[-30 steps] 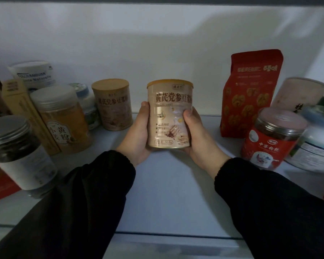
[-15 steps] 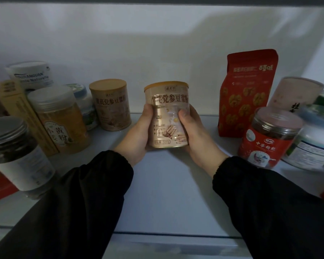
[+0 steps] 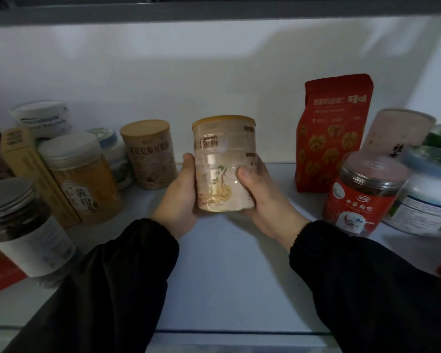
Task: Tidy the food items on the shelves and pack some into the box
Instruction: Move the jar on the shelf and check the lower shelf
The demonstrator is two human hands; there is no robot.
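- a tan-lidded can (image 3: pixel 223 164) is standing upright in the middle of the white shelf (image 3: pixel 227 276), its long axis running straight up and down, lid pointing up, and a root drawing on its label facing the camera.
- whether its base is touching the shelf or hanging just above it, i cannot tell.
- the left hand (image 3: pixel 181 200) is gripping the can's left side, with the thumb lying up along the wall.
- the right hand (image 3: pixel 262 200) is gripping the right side, with its thumb pressing on the front of the label; the other fingers of both hands are curling round behind the can, out of sight.
- two black sleeves (image 3: pixel 117 276) are reaching in from the bottom edge.
- counting cans of this kind: two, the held one and a matching can (image 3: pixel 149 154) standing upright just left of the left hand, apart from it.
- on the left, one yellow-powder jar (image 3: pixel 79 174), one dark jar with a metal lid (image 3: pixel 18 225), one yellow carton (image 3: pixel 33 169) and one white tub (image 3: pixel 42 118) are standing close together.
- on the right, one red bag (image 3: pixel 334 133) is standing at the back, one red-labelled jar (image 3: pixel 362 197) is sitting in front of it, and one paper tube (image 3: pixel 395 133) is leaning behind that.
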